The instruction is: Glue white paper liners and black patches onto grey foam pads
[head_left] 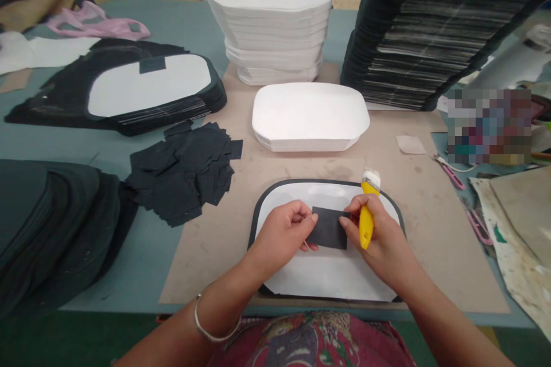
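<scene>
Between my two hands is a small black rectangular piece [329, 228], held over a white rounded panel [331, 275] with a black border. My left hand [289, 234] pinches the piece's left edge between thumb and fingers. At its right edge, my right hand [372, 229] grips the piece with thumb and fingertip, and a yellow-handled brush [367, 221] also rests in that hand, bristles pointing away from me. Left of the panel lies a loose pile of similar black pieces [185, 169].
Behind the panel sit a low stack of white panels [310, 114] and a taller white stack [275, 28]. A high black stack [413, 34] leans at back right. Black sheets [51, 223] and a white-topped stack [150, 89] are left. Pink snips [478, 226] lie right.
</scene>
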The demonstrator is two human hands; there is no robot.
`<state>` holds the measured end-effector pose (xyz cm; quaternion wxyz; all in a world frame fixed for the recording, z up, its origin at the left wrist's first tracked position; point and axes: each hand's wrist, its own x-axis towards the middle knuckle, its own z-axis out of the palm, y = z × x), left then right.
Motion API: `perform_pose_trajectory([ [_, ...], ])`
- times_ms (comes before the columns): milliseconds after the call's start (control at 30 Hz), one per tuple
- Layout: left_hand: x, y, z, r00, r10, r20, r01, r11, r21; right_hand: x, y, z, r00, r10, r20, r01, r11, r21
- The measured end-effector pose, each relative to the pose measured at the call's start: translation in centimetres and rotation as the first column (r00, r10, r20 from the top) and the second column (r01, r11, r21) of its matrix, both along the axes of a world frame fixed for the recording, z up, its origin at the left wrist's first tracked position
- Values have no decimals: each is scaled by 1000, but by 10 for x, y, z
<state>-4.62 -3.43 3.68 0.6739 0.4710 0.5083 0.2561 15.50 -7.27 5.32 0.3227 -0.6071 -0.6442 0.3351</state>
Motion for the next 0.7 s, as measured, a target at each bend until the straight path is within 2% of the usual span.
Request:
perform_pose_trajectory([
  [100, 10, 14, -2, 963, -22, -267, 91, 965, 246, 1, 17, -11, 990, -72, 123, 69, 997, 31],
  [200, 20, 31, 2, 816, 52, -576, 248, 868, 430, 2, 36, -19, 955, -110, 277, 92, 993, 76],
  [300, 27, 44, 6, 652, 96, -752, 371, 824, 427, 4, 50, -24, 914, -106, 392, 75, 993, 95],
  [533, 37, 48, 6, 404, 88, -911, 547, 775, 317, 4, 56, -31, 795, -55, 604, 2, 996, 88],
  [633, 36, 45, 8, 358, 102, -928, 561, 771, 301, 7, 54, -29, 766, -103, 635, 21, 991, 136],
  [700, 26, 43, 11, 387, 110, -916, 512, 800, 313, 13, 49, -22, 770, -173, 615, 74, 980, 183],
])
